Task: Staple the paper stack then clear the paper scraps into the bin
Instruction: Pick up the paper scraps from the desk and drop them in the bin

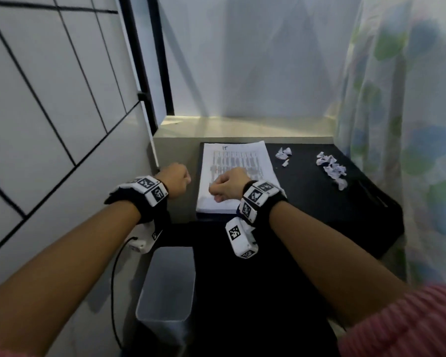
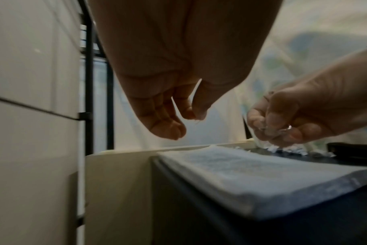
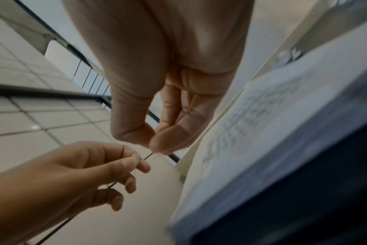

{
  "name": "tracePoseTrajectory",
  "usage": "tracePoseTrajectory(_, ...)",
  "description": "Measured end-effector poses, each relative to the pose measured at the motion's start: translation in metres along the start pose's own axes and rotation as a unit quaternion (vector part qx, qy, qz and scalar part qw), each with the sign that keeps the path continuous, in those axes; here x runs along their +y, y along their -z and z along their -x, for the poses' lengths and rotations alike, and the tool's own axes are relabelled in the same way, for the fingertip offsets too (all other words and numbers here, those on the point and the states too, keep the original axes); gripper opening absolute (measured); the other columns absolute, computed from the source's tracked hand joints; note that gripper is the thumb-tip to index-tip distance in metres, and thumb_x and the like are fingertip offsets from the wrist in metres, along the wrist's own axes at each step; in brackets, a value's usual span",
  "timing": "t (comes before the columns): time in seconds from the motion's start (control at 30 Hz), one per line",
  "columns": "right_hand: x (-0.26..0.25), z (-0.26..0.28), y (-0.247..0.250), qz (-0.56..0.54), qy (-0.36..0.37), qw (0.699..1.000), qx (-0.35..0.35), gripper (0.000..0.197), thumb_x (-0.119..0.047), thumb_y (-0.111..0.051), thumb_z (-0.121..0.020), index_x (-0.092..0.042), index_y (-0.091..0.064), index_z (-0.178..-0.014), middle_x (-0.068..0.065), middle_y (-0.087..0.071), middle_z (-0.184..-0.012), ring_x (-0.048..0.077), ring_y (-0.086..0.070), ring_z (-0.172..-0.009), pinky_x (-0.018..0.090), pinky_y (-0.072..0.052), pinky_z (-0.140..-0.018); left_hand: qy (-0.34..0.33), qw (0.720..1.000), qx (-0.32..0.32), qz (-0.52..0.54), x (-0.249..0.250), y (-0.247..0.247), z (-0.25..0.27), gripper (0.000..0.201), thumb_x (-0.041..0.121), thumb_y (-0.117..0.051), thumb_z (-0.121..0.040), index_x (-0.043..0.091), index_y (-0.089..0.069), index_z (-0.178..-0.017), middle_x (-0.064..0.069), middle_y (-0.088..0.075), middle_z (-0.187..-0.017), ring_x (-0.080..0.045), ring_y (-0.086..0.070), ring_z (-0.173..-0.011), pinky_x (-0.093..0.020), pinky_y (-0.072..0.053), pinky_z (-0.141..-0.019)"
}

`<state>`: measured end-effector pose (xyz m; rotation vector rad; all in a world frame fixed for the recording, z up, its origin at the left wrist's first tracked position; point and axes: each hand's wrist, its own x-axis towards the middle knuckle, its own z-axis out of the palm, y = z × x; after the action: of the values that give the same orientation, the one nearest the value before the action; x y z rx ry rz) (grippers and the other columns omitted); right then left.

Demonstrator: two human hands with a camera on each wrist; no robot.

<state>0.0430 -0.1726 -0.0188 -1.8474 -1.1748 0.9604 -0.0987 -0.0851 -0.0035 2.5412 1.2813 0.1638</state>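
A white printed paper stack (image 1: pixel 242 155) (image 2: pixel 241 174) (image 3: pixel 272 124) lies on the left part of a black table (image 1: pixel 319 210). Crumpled paper scraps (image 1: pixel 331 167) (image 2: pixel 291 150) lie in a loose row at the right, with a smaller clump (image 1: pixel 283 153) beside the stack. My right hand (image 1: pixel 216 190) (image 3: pixel 155 144) hovers over the stack's near left corner, fingers curled and thumb against forefinger. In the left wrist view, pale crumpled bits show among the fingertips of that right hand (image 2: pixel 268 129). My left hand (image 1: pixel 177 177) (image 2: pixel 189 119) hangs just left of the table, fingers curled, thumb meeting forefinger, with nothing plainly in it.
A translucent bin (image 1: pixel 165 284) stands on the floor below, left of the table's near end. A tiled wall (image 1: pixel 49 99) closes the left side and a patterned curtain (image 1: pixel 402 124) the right. A pale ledge (image 1: pixel 242 127) runs behind the table. A dark low object (image 2: pixel 350 151) sits beyond the scraps.
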Motion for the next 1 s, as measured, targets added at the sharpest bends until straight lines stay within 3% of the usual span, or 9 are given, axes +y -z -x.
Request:
tracePoseTrajectory(0.1,-0.009,-0.004,-0.048,0.064,0.028,0.997,-0.025,0.02,-0.012,-0.07,-0.078,-0.012,-0.065,-0.058,0.003,-0.062,-0.055,0.006,-0.057,-0.045,0.022,-0.057,-0.062,0.062,0.998,-0.023,0.002,-0.044,-0.01,0.026,0.026,0.006,-0.046,-0.093,-0.006,-0.066,-0.105,-0.025,-0.064,-0.118,-0.036,-0.059,-0.113,-0.035,-0.044,-0.094)
tracePoseTrajectory(0.2,-0.014,-0.004,-0.085,0.141,0.049,0.988,-0.038,0.01,-0.014,-0.072,-0.076,-0.005,-0.073,-0.075,-0.007,-0.058,-0.046,0.001,-0.056,-0.041,0.01,-0.046,-0.044,0.103,0.993,-0.057,-0.003,-0.074,-0.032,0.043,0.022,0.007,-0.046,-0.093,-0.001,-0.066,-0.1,-0.027,-0.063,-0.108,-0.036,-0.059,-0.114,-0.037,-0.045,-0.093)
tracePoseTrajectory(0.27,-0.016,-0.006,-0.105,0.206,0.057,0.975,-0.056,0.013,-0.013,-0.073,-0.074,-0.003,-0.074,-0.081,0.0,-0.062,-0.052,0.011,-0.063,-0.052,0.017,-0.053,-0.056,0.121,0.989,-0.08,-0.002,-0.091,-0.05,0.047,0.026,0.007,-0.047,-0.093,-0.006,-0.064,-0.107,-0.026,-0.063,-0.115,-0.037,-0.059,-0.114,-0.038,-0.045,-0.093)
tracePoseTrajectory(0.4,-0.016,-0.013,-0.141,0.369,0.07,0.921,-0.106,0.024,-0.014,-0.074,-0.074,-0.001,-0.07,-0.095,0.017,-0.071,-0.1,0.031,-0.067,-0.096,0.029,-0.052,-0.078,0.137,0.983,-0.124,0.022,-0.116,-0.078,0.046,0.025,0.005,-0.046,-0.093,-0.009,-0.061,-0.108,-0.025,-0.062,-0.119,-0.037,-0.06,-0.111,-0.039,-0.046,-0.091)
tracePoseTrajectory(0.53,0.013,-0.031,-0.18,0.424,0.035,0.889,-0.17,0.036,-0.019,-0.074,-0.077,0.001,-0.063,-0.105,0.016,-0.066,-0.113,0.031,-0.063,-0.106,0.034,-0.052,-0.084,0.147,0.976,-0.159,0.022,-0.132,-0.096,0.034,0.025,0.005,-0.047,-0.092,0.005,-0.059,-0.07,-0.022,-0.064,-0.097,-0.037,-0.062,-0.108,-0.038,-0.047,-0.083)
tracePoseTrajectory(0.6,0.036,-0.044,-0.197,0.402,-0.011,0.897,-0.185,0.039,-0.02,-0.075,-0.076,0.001,-0.065,-0.107,0.015,-0.067,-0.112,0.029,-0.065,-0.103,0.033,-0.054,-0.085,0.148,0.975,-0.167,0.012,-0.136,-0.108,0.03,0.022,0.006,-0.046,-0.094,0.0,-0.064,-0.085,-0.018,-0.064,-0.095,-0.035,-0.06,-0.113,-0.037,-0.047,-0.09)
tracePoseTrajectory(0.7,0.073,-0.062,-0.217,0.352,-0.088,0.91,-0.201,0.042,-0.019,-0.074,-0.077,0.001,-0.064,-0.113,0.016,-0.068,-0.115,0.027,-0.066,-0.104,0.036,-0.055,-0.09,0.159,0.974,-0.163,-0.012,-0.141,-0.128,0.027,0.03,0.009,-0.042,-0.096,-0.003,-0.059,-0.118,-0.018,-0.061,-0.123,-0.031,-0.056,-0.118,-0.032,-0.045,-0.095)
tracePoseTrajectory(0.83,0.116,-0.074,-0.233,0.332,-0.103,0.921,-0.177,0.036,-0.017,-0.061,-0.083,-0.003,-0.063,-0.117,0.016,-0.065,-0.12,0.03,-0.063,-0.111,0.037,-0.052,-0.095,0.157,0.963,-0.218,-0.008,-0.15,-0.16,0.027,0.03,0.009,-0.043,-0.096,-0.009,-0.059,-0.115,-0.022,-0.06,-0.124,-0.035,-0.058,-0.115,-0.036,-0.047,-0.094)
tracePoseTrajectory(1.0,0.14,-0.084,-0.242,0.303,-0.126,0.928,-0.174,0.035,-0.013,-0.053,-0.089,-0.002,-0.062,-0.121,0.018,-0.061,-0.126,0.031,-0.057,-0.119,0.035,-0.047,-0.098,0.173,0.957,-0.234,-0.017,-0.163,-0.193,0.032,0.031,0.011,-0.045,-0.093,0.002,-0.059,-0.12,-0.016,-0.061,-0.125,-0.03,-0.058,-0.116,-0.032,-0.046,-0.094)
